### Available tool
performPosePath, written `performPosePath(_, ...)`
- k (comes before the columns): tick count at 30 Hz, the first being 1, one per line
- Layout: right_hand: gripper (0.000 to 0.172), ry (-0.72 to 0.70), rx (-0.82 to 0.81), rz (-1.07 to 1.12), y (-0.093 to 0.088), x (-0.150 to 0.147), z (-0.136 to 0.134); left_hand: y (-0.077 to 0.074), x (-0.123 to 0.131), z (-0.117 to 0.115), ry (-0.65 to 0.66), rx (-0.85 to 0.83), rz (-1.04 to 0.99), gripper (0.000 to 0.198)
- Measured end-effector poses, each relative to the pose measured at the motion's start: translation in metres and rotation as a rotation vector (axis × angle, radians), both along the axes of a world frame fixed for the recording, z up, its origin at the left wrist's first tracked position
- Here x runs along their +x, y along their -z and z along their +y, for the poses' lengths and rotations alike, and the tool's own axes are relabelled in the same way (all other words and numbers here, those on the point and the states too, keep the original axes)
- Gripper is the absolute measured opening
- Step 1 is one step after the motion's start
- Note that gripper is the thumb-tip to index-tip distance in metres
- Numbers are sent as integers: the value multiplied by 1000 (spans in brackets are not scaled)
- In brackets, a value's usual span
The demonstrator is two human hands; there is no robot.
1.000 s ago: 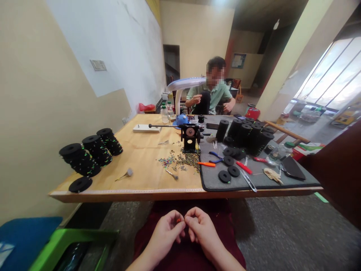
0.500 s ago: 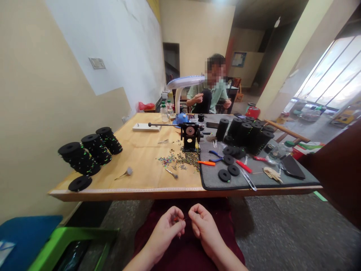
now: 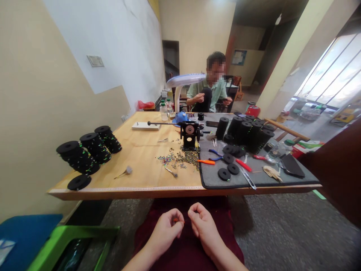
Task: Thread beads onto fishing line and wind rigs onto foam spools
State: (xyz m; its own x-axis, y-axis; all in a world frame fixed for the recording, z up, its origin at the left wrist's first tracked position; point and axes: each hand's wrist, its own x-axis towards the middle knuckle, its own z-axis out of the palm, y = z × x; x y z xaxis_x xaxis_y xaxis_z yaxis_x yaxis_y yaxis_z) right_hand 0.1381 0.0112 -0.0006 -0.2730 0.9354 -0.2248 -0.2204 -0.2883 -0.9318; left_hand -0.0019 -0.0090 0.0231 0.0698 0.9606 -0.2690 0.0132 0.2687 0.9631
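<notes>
My left hand (image 3: 168,229) is closed above my lap, its fingers curled round a small orange-red thing (image 3: 175,219) too tiny to name. Beside it, a short gap away, my right hand (image 3: 202,225) is closed with thumb and forefinger pinched; whatever lies between them is too small to see. Both hands are below the front edge of the wooden table (image 3: 118,194), over dark red cloth (image 3: 186,252). Nearest on the tabletop are a small brush-like tool (image 3: 171,172), a heap of tiny metal pieces (image 3: 192,159) and coloured beads (image 3: 167,159).
A black hand-crank winder (image 3: 189,137) stands mid-table before a desk lamp (image 3: 186,79). Stacks of black foam spools (image 3: 69,154) rise at left, more spools (image 3: 244,132) at right. Blue pliers (image 3: 216,156), an orange-handled tool (image 3: 206,162) and tweezers (image 3: 248,178) lie about. A person (image 3: 210,92) sits opposite.
My left hand's fingers have drawn slightly more together, and both hands stay nearly in place. The view has shifted very slightly.
</notes>
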Motion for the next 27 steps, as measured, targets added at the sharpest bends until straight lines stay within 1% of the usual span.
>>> performPosePath(5, 38, -49, 10, -58, -5, -1, -2, -2, -1, 1, -26, 91, 111, 9)
performPosePath(9, 36, -75, -15, -35, -8, 1, -2, -5, -4, 1, -36, 101, 180, 12)
performPosePath(12, 31, -101, -4, -74, -9, 3, -1, -6, -8, 1, -72, 108, 115, 14)
performPosePath(15, 22, -153, 64, -195, -10, 3, -1, -7, -9, 2, -106, 78, -39, 20)
performPosePath(17, 16, -169, 108, -265, -11, 3, -2, -8, -8, 2, -106, 62, -99, 22)
performPosePath(20, 9, -144, 176, -321, -11, 3, -2, -6, -5, 4, -113, 73, -87, 26)
performPosePath(23, 7, -93, 216, -322, -9, 5, -1, 0, -7, 8, -190, 79, -95, 27)
performPosePath(25, 8, -47, 203, -295, -8, 7, 1, 4, -11, 10, -273, 64, -131, 27)
performPosePath(27, 8, -6, 141, -251, -6, 10, 1, 7, -17, 12, -333, 46, -152, 26)
